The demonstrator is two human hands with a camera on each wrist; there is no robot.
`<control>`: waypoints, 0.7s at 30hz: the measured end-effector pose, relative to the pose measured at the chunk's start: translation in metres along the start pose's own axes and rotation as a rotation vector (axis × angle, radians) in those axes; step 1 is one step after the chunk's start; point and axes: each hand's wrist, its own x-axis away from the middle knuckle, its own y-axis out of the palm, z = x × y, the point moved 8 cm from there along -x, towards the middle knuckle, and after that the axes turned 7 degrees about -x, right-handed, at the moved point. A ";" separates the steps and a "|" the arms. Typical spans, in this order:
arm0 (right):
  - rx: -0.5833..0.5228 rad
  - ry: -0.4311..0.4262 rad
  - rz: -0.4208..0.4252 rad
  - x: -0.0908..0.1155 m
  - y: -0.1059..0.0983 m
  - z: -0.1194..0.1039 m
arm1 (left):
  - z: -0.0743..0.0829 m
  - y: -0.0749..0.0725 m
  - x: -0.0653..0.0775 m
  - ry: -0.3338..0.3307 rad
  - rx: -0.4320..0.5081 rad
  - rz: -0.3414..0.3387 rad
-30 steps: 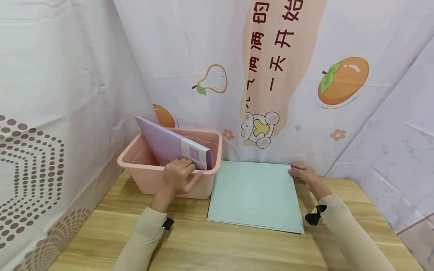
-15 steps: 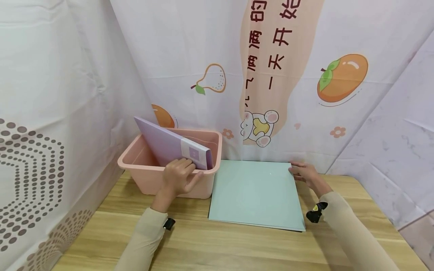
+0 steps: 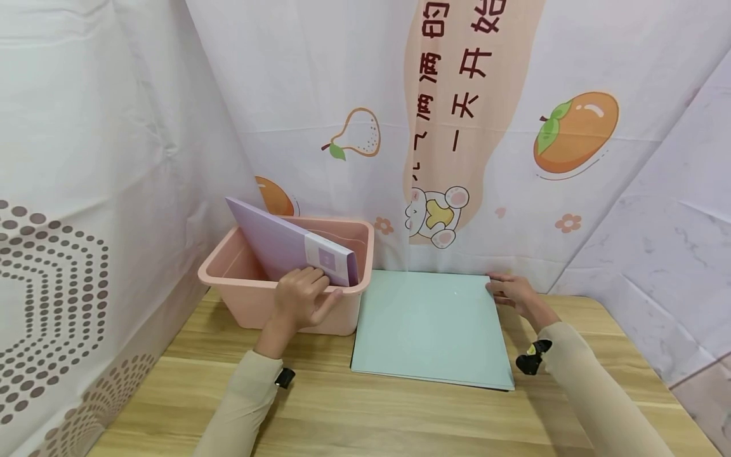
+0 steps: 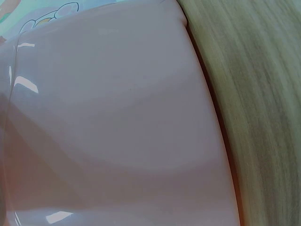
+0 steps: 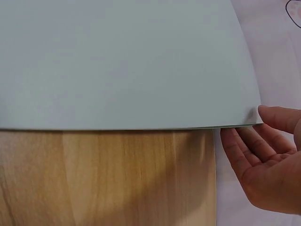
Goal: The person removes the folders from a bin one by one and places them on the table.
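Board (image 3: 431,327): smooth, square; right hand (image 3: 516,294) pinches its far corner, grained bench (image 3: 371,416) nearside. Left hand (image 3: 299,296) grips bin (image 3: 245,303) at rounded rim.

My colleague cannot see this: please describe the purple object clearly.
On the wooden table, find the pink bin at left. The purple object leans inside it, poking above the rim. Unlike the plain mint-green sheet outside the bin, it is purple and bears a pale label.

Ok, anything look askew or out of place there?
The purple folder leans in the pink bin, a corner jutting above the rim, and the pale green board appears to overhang the far edge of the table where the right hand pinches its corner. No spill or damage shows.
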 end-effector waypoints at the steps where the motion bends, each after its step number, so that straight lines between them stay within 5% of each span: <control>1: 0.000 0.002 -0.001 0.000 0.000 0.000 | 0.000 0.000 0.000 0.002 0.001 0.004; 21: 0.022 0.036 -0.014 -0.001 0.004 0.006 | 0.000 -0.001 0.001 0.010 0.003 0.020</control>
